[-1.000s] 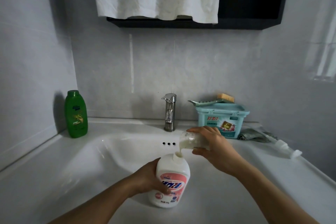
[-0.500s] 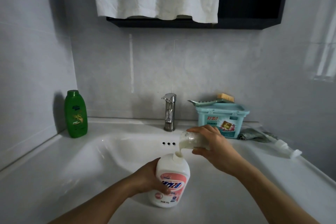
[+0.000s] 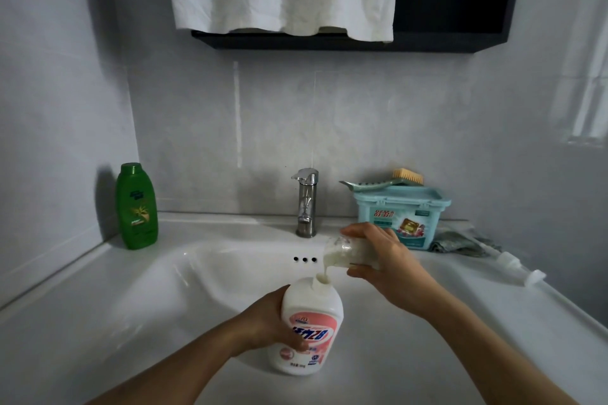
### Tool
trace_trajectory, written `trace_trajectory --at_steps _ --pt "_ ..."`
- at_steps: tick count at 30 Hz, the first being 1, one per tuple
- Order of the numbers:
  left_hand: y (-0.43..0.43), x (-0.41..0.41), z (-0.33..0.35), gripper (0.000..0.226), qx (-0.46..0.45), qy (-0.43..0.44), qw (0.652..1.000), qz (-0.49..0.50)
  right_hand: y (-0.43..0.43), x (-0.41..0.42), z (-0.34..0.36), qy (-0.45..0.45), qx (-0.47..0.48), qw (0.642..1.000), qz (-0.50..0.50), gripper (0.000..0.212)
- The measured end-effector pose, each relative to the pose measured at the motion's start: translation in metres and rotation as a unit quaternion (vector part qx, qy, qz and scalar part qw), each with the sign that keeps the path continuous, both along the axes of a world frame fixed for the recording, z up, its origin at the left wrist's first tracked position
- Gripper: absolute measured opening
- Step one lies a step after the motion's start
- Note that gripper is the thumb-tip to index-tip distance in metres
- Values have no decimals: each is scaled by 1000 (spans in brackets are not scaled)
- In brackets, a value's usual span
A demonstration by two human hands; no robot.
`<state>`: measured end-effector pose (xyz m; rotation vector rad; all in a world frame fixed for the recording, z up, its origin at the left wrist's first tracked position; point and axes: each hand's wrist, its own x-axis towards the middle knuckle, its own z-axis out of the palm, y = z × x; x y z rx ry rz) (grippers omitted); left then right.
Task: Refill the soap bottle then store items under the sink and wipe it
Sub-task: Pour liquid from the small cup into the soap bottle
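I'm mid-refill: my left grip (image 3: 266,322) wraps the pink bottle (image 3: 312,316) upright at the sink (image 3: 125,306) front, my right grip (image 3: 390,270) tips the clear bottle (image 3: 339,251) so soap runs into its neck, and storing and wiping look undone.

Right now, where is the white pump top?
In the head view, the white pump top lies on its side on the right of the counter, just right of the grey cloth beside the teal box.
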<state>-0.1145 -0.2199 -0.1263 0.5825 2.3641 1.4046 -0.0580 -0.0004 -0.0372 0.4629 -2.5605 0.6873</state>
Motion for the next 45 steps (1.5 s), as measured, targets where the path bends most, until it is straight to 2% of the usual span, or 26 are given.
trace_trajectory --at_steps 26,45 --pt "-1 -1 -2 69 7 -4 1000 0 3 -4 -5 16 18 1000 4 50" --pt "-1 -1 -1 70 4 -3 1000 -2 2 -3 -4 7 22 1000 4 55"
